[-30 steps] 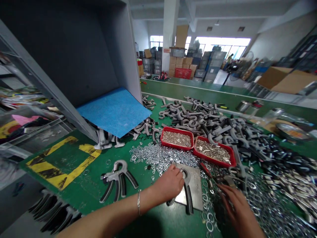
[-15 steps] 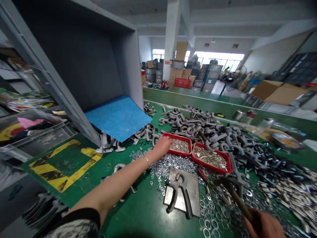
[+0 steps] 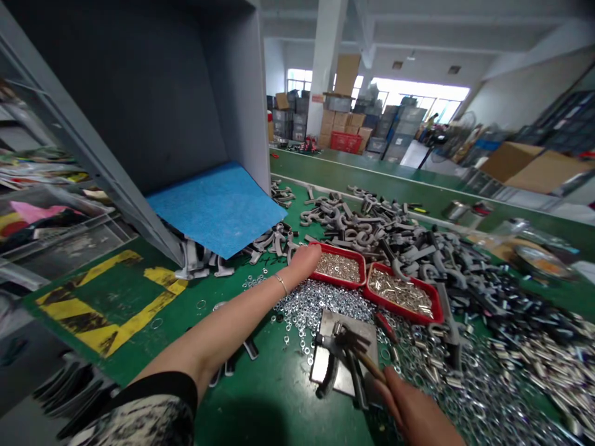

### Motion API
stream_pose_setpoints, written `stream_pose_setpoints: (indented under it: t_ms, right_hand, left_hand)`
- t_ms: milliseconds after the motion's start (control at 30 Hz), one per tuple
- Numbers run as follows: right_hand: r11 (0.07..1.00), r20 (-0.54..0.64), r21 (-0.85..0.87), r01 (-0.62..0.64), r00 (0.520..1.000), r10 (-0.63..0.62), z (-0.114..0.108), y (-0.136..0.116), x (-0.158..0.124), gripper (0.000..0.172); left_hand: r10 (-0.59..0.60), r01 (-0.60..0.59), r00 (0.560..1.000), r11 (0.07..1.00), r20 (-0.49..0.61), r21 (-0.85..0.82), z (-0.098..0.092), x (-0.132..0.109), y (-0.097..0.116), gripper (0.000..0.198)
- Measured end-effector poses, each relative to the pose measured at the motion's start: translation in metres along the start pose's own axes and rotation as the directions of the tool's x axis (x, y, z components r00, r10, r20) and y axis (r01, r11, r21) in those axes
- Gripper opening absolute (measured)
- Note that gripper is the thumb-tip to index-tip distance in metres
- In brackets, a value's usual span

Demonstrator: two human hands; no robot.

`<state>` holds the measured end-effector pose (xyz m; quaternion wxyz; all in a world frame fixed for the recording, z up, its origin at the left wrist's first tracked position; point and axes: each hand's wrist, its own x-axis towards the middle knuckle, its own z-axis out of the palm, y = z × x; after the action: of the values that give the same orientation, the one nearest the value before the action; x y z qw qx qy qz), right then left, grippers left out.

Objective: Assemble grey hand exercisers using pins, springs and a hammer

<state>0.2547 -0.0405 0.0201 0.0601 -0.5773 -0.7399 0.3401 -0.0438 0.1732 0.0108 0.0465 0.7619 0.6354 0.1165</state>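
My right hand grips the wooden handle of a hammer; its dark head lies over the hand gripper on the plate, and I cannot tell if they touch. That hand gripper, with dark handles, rests on a square metal plate, partly covered by the hammer. At the left edge of one red tray, full of tiny metal parts, my left hand is closed with its fingertips hidden; whatever they hold does not show. Loose nuts lie scattered below that hand.
A second red tray holds small metal pins. Grey hooked parts pile up behind, with metal rings and sleeves to the right. A large grey bin on its side, with a blue sheet, stands at left.
The hammer has swung left with my right hand, from beside the metal plate to over the hand gripper. My left hand has drawn slightly back to the tray's left edge. The view has shifted a little.
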Motion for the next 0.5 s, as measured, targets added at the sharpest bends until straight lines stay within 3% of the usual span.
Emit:
stream_pose_setpoints:
  t_ms: [67, 167, 267, 367, 433, 500]
  right_hand:
    - [0.999, 0.006, 0.033, 0.016, 1.000, -0.017, -0.002, -0.007, 0.004, 0.041]
    - [0.998, -0.092, 0.051, 0.022, 0.996, -0.017, -0.003, -0.008, 0.003, 0.044]
    - [0.999, -0.024, 0.039, -0.036, 0.999, 0.037, 0.000, 0.002, 0.002, 0.049]
    - [0.983, -0.047, 0.170, -0.072, 0.996, 0.081, 0.006, 0.016, 0.001, 0.050]
    - [0.960, -0.158, 0.271, -0.064, 0.981, 0.110, 0.013, 0.025, -0.004, 0.053]
    - [0.943, -0.268, 0.333, -0.018, 0.957, 0.113, 0.023, 0.030, -0.011, 0.056]
  left_hand:
    - [0.020, -0.021, 1.000, 0.998, -0.020, -0.059, -0.001, 0.000, -0.004, 0.017]
    - [0.050, -0.058, 0.997, 0.986, -0.057, -0.154, -0.004, 0.000, -0.007, 0.013]
    - [0.088, -0.107, 0.992, 0.962, -0.089, -0.251, -0.014, -0.009, -0.002, 0.014]
    - [0.166, -0.190, 0.981, 0.921, -0.101, -0.341, -0.019, -0.039, 0.016, 0.014]
    - [0.212, -0.224, 0.974, 0.875, -0.077, -0.429, -0.011, -0.067, 0.032, 0.013]
    - [0.212, -0.171, 0.977, 0.796, 0.003, -0.581, 0.003, -0.094, 0.045, 0.014]
